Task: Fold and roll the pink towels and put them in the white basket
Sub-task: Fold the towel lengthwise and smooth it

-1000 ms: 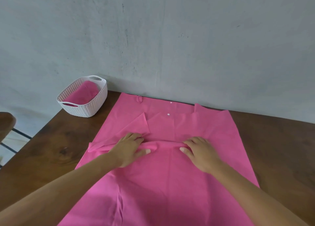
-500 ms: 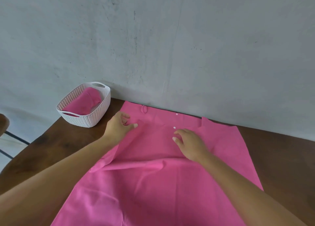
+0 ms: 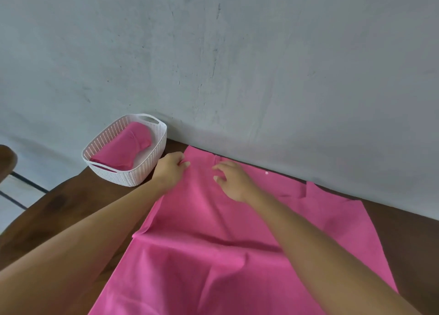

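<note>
A large pink towel (image 3: 213,250) lies spread over the brown wooden table (image 3: 71,219), its far edge against the wall. My left hand (image 3: 169,169) pinches the towel's far left corner, right beside the white basket (image 3: 142,174). My right hand (image 3: 232,179) hovers over or touches the cloth near the far edge, fingers spread and loosely bent, holding nothing. A rolled pink towel (image 3: 126,147) lies inside the basket. A fold crease runs across the towel near its middle.
A grey wall (image 3: 237,65) rises directly behind the table. The basket stands at the table's far left corner. Bare wood shows left of the towel and at the far right (image 3: 408,243). A chair part (image 3: 7,160) shows at the left edge.
Both hands moved from the towel's middle fold to its far edge. The left hand now pinches the far left corner; the right hand has shifted left beside it.
</note>
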Available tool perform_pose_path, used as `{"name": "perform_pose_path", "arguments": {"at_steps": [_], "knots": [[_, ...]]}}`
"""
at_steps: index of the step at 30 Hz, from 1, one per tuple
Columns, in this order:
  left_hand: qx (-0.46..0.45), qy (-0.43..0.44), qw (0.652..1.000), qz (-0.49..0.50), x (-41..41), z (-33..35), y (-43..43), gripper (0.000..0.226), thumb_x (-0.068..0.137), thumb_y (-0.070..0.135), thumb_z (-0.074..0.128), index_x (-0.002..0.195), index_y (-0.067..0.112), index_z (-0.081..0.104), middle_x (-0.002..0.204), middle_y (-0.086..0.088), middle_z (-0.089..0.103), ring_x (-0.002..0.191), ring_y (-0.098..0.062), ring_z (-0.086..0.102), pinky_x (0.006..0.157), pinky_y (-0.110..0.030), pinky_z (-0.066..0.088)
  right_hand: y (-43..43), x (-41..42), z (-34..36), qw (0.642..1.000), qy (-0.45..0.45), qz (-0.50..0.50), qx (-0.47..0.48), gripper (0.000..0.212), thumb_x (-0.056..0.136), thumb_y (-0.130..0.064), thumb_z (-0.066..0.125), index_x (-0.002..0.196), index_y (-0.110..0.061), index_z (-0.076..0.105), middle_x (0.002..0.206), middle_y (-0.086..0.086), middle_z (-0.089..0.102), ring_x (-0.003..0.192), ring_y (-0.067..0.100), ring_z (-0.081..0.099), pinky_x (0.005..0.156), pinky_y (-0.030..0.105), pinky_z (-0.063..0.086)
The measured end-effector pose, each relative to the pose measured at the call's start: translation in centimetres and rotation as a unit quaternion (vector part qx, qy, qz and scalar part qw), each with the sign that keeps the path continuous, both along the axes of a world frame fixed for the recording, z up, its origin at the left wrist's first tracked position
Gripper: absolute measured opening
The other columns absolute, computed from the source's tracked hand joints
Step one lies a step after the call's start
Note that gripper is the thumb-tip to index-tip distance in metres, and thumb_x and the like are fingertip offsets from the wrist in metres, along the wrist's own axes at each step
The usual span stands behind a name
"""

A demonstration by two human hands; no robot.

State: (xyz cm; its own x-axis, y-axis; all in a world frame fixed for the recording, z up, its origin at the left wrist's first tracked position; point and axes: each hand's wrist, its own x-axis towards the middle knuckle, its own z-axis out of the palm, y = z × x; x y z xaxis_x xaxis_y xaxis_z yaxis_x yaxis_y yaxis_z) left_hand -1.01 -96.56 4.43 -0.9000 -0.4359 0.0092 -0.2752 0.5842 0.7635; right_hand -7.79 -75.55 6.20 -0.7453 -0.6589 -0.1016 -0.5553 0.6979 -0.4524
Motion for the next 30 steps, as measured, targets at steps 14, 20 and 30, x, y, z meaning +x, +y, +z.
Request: {"name": "perform_pose_path", "arguments": {"at_steps": [14,20,30], "knots": [[-0.014,0.031,0.999,0.017,-5.8,-1.0,-1.2,0.045,0.09,0.009,0.072,0.057,0.008,0.042,0.061,-0.006,0.041,0.063,-0.023,0.035,0.061,-0.033,0.028,0.5,-2.1,-0.7,0.995,0.033,-0.034,-0.093,0.035,0.103,-0.018,0.052,0.135,-0.009,0.061,0.135,0.004,0.057,0.127,0.021,0.041,0.107,0.024,0.028],[0.011,0.044,0.999,0.011,-6.1,-0.2,-0.8,0.038,0.095,0.019,0.067,0.066,0.008,0.046,0.06,0.002,0.04,0.058,-0.016,0.035,0.059,-0.035,0.03,2.0,-1.7,0.9,0.989,0.044,-0.022,-0.139,0.027,0.101,-0.019,0.056,0.126,-0.014,0.067,0.125,0.0,0.062,0.117,0.015,0.049,0.096,0.018,0.03],[0.066,0.145,0.987,-0.017,0.3,2.2,0.2,0.02,0.096,0.02,0.067,0.076,0.018,0.063,0.074,-0.009,0.065,0.073,-0.033,0.06,0.07,-0.044,0.049,0.7,-3.5,5.9,0.832,-0.27,-0.2,-0.441,0.02,0.1,-0.01,0.057,0.114,-0.003,0.069,0.097,0.01,0.068,0.082,0.015,0.063,0.076,0.024,0.054]]}}
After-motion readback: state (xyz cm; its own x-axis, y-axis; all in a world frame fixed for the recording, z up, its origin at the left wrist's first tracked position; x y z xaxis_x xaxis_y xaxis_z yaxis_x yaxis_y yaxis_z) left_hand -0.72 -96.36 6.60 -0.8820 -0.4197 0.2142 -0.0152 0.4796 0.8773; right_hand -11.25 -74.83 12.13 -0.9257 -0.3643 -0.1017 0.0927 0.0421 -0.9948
